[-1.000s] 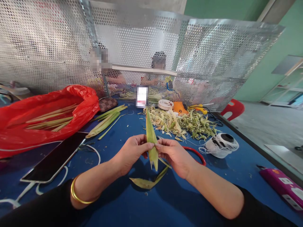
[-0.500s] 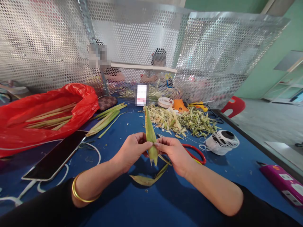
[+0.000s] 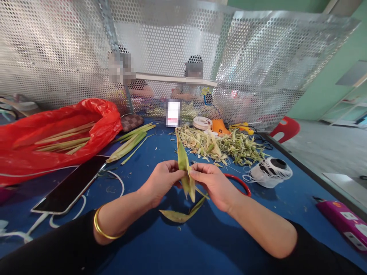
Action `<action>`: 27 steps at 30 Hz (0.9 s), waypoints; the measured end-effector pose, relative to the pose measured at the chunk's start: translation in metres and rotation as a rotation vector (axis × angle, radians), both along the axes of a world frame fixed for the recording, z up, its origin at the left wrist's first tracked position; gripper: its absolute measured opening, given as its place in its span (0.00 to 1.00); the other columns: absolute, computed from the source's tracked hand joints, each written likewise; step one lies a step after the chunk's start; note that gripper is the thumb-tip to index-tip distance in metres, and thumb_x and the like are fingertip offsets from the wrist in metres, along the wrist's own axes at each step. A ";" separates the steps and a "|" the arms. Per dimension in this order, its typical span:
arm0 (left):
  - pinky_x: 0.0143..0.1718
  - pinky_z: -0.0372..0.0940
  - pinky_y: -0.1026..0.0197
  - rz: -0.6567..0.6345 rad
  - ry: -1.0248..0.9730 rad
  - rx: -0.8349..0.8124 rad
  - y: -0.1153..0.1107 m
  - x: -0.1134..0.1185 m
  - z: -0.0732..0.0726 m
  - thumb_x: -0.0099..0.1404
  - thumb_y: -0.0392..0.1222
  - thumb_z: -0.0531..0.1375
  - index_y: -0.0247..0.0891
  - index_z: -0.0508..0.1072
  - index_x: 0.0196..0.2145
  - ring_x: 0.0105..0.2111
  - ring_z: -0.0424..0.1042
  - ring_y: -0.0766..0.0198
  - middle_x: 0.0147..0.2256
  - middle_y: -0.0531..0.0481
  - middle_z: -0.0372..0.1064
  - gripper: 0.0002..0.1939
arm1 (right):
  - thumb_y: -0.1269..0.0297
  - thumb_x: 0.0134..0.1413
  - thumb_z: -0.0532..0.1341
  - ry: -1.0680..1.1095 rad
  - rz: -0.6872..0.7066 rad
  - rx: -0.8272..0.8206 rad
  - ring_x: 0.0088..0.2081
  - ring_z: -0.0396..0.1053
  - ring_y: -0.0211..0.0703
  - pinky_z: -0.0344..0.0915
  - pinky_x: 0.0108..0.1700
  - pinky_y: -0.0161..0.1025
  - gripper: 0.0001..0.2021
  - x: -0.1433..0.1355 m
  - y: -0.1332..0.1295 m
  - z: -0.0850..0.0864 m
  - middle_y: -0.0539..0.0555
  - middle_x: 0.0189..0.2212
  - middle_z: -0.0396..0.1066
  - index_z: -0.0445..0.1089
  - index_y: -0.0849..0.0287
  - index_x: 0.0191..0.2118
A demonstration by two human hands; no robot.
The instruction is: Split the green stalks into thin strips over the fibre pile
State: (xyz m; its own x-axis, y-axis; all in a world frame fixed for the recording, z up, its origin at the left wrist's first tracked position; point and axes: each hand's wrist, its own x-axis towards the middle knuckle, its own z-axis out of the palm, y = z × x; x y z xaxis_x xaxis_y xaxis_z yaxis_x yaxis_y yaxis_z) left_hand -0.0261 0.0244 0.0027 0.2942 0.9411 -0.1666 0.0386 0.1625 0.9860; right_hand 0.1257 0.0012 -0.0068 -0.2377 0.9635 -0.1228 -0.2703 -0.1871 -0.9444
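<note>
A green-yellow husk leaf (image 3: 182, 157) stands upright between my two hands at the middle of the view, its lower end ragged. My left hand (image 3: 166, 178) pinches it from the left with thumb and fingers. From the right, my right hand (image 3: 210, 181) pinches the same leaf, where a strip folds outward. Below the hands a loose curved leaf (image 3: 176, 217) lies on the blue table (image 3: 155, 248). Red-handled scissors (image 3: 242, 184) lie partly hidden behind my right hand.
Shredded husk pieces (image 3: 212, 145) are heaped beyond my hands. A thread spool (image 3: 269, 172) and purple power strip (image 3: 344, 219) lie right. Left are a red bag (image 3: 106, 122), husk leaves (image 3: 129, 145) and a tablet (image 3: 71, 187). People sit behind a perforated screen (image 3: 172, 42).
The leaf's lower part has opened outward to the right, showing a folded strip near my right fingers. Both hands keep their hold; the view has shifted slightly.
</note>
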 end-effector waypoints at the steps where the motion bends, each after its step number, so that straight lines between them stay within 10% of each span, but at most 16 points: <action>1: 0.25 0.63 0.65 -0.011 -0.013 -0.002 0.000 0.000 0.000 0.49 0.38 0.61 0.35 0.72 0.27 0.24 0.70 0.65 0.23 0.50 0.72 0.06 | 0.62 0.44 0.67 -0.011 -0.013 0.013 0.26 0.64 0.36 0.59 0.34 0.37 0.10 0.001 0.000 0.001 0.48 0.21 0.66 0.68 0.61 0.24; 15: 0.19 0.60 0.66 0.103 0.076 0.090 0.016 -0.008 -0.012 0.50 0.39 0.62 0.35 0.69 0.23 0.19 0.64 0.69 0.19 0.54 0.66 0.06 | 0.63 0.55 0.60 0.027 -0.029 0.173 0.32 0.68 0.38 0.62 0.40 0.38 0.09 0.009 -0.004 0.020 0.50 0.27 0.70 0.70 0.60 0.27; 27: 0.17 0.58 0.68 0.243 0.064 -0.094 0.031 -0.016 -0.018 0.48 0.38 0.63 0.33 0.70 0.24 0.18 0.63 0.70 0.19 0.52 0.68 0.06 | 0.67 0.49 0.65 0.222 -0.481 0.697 0.29 0.63 0.32 0.65 0.35 0.34 0.04 0.065 -0.027 0.101 0.47 0.30 0.66 0.72 0.57 0.26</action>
State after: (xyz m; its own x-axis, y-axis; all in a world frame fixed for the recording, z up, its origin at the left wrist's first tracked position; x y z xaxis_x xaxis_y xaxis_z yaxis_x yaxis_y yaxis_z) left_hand -0.0421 0.0551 -0.0157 0.0479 0.9623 -0.2677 0.0491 0.2654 0.9629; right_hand 0.1907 -0.0258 0.0945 0.2652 0.8036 0.5328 -0.3630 0.5951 -0.7170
